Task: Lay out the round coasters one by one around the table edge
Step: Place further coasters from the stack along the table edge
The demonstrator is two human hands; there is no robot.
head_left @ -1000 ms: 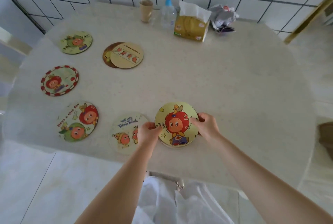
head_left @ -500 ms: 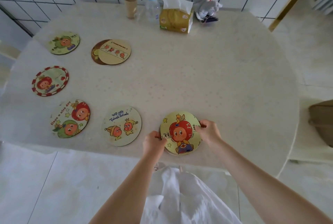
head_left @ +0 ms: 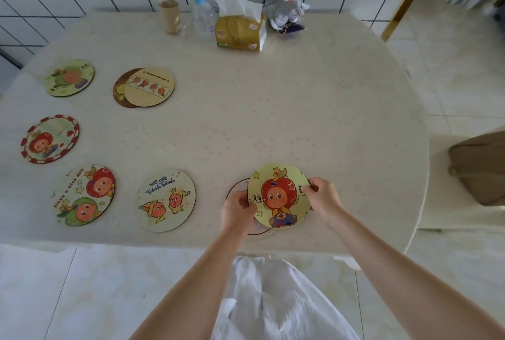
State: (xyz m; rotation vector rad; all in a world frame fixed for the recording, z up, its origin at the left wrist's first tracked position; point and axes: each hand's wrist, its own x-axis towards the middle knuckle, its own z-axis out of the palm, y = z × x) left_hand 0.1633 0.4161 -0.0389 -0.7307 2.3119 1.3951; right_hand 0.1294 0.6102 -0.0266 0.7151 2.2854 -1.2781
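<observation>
Since half a second ago the apple-head coaster (head_left: 278, 196) has slid rightward off the pale coaster (head_left: 237, 189) beneath it, exposing that one's rim near the surface's (head_left: 273, 121) front edge. Right hand (head_left: 323, 197) fingers pinch the top coaster's right rim; left hand (head_left: 236, 210) fingers pinch its left rim. If the lower coaster drags along, it could tip over the close edge. Five coasters already lie round the left side, the "we are" coaster (head_left: 165, 200) nearest. Tissue pack (head_left: 240, 29) and pump bottle (head_left: 202, 16) stand well apart at the back; the right side lies unobstructed.

Coaster (head_left: 85, 195): "Have a nice day". Coaster (head_left: 165, 200): "we are".
</observation>
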